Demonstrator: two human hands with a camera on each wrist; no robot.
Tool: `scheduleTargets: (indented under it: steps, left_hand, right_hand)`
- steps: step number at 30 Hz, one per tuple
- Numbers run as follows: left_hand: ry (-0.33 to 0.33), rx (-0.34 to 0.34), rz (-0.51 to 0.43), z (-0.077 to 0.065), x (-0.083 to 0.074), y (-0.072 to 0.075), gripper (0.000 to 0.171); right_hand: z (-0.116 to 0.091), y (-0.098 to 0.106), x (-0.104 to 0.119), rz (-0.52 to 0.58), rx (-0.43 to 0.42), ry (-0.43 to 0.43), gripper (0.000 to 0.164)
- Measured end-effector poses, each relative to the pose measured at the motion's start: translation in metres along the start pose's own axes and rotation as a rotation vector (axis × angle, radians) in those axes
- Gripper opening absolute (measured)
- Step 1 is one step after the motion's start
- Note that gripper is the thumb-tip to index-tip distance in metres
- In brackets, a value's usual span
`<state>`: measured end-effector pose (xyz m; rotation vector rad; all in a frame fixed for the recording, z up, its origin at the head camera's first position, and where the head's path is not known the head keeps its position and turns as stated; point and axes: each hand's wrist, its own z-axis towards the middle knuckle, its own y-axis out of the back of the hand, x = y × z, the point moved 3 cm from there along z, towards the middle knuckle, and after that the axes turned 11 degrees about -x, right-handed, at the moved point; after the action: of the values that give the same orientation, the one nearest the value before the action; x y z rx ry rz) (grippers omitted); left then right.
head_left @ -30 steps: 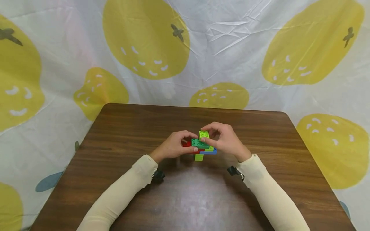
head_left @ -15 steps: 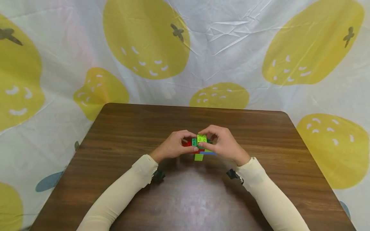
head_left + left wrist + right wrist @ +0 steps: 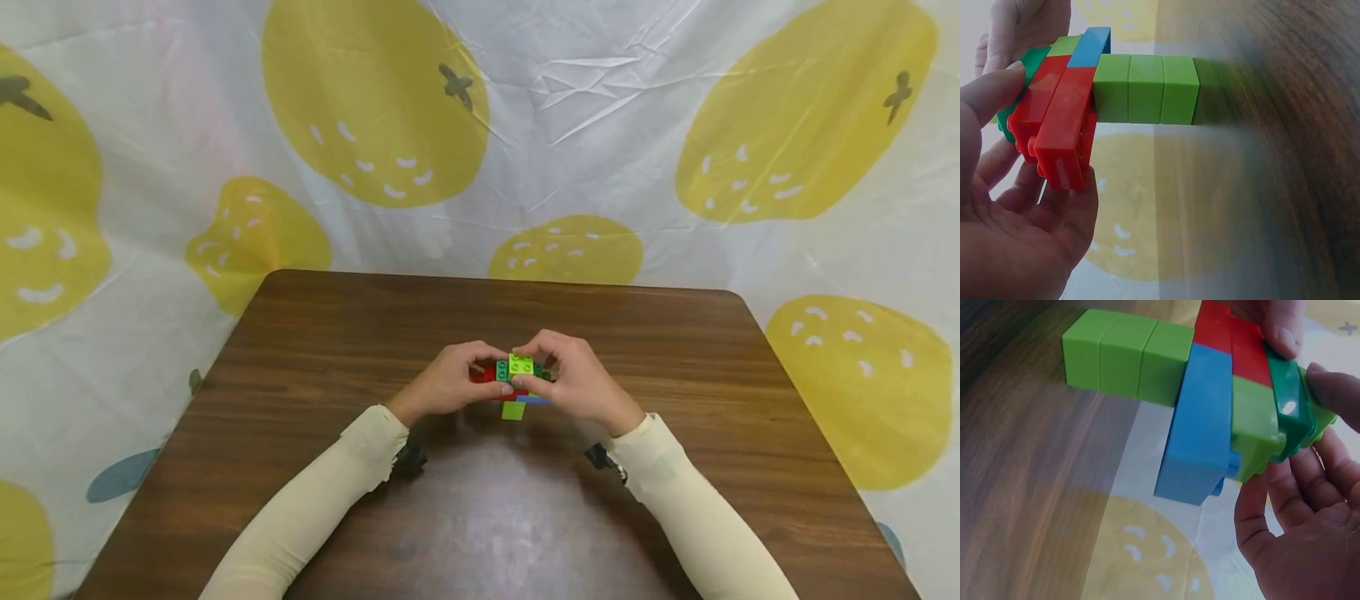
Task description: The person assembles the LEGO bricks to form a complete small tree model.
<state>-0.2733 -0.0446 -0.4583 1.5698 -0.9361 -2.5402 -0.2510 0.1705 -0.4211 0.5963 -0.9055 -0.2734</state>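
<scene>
A toy brick structure stands on the table. Its stem is a column of lime green bricks (image 3: 1147,90). Red bricks (image 3: 1063,128) and a blue brick (image 3: 1200,419) lie across the stem's top, with another lime brick (image 3: 1255,412) above the blue one. Over these sits a dark green brick (image 3: 1288,394). My left hand (image 3: 448,379) grips the structure's left side, its thumb against the dark green brick. With thumb and fingers my right hand (image 3: 588,382) pinches a small lime green brick (image 3: 521,365) on top of the dark green one.
The brown wooden table (image 3: 375,317) extends around the structure on every side. Behind it hangs a white cloth (image 3: 570,142) printed with yellow fruit. Dark wrist devices sit below both sleeve cuffs.
My right hand has moved slightly left and down with the small lime brick, which now sits nearer the middle of the dark green brick. The left hand has kept its grip.
</scene>
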Motion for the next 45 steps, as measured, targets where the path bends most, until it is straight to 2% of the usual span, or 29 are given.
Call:
scheduleTargets:
  steps: [11, 16, 27, 31, 39, 45]
  left_hand:
    - [0.026, -0.001, -0.019, 0.000, 0.004, -0.003, 0.045]
    - [0.018, 0.005, -0.015, 0.001, 0.003, -0.004, 0.044]
    - [0.047, 0.027, 0.024, 0.001, 0.002, -0.002, 0.043]
    - [0.044, 0.031, 0.037, 0.002, 0.001, -0.002, 0.042]
    - [0.025, 0.049, 0.064, 0.001, 0.002, -0.001, 0.050]
    - [0.019, 0.020, 0.052, -0.003, 0.004, 0.008, 0.056]
  right_hand:
    - [-0.001, -0.002, 0.001, -0.012, 0.029, -0.001, 0.027]
    - [0.000, 0.000, 0.002, -0.070, 0.051, -0.010, 0.029]
    - [0.004, 0.000, 0.006, -0.133, 0.091, -0.075, 0.035]
    - [0.002, 0.000, 0.004, -0.121, 0.089, -0.086, 0.035]
    - [-0.004, -0.002, -0.004, -0.060, 0.087, 0.000, 0.037]
    - [-0.009, 0.003, -0.010, -0.009, 0.080, -0.038, 0.043]
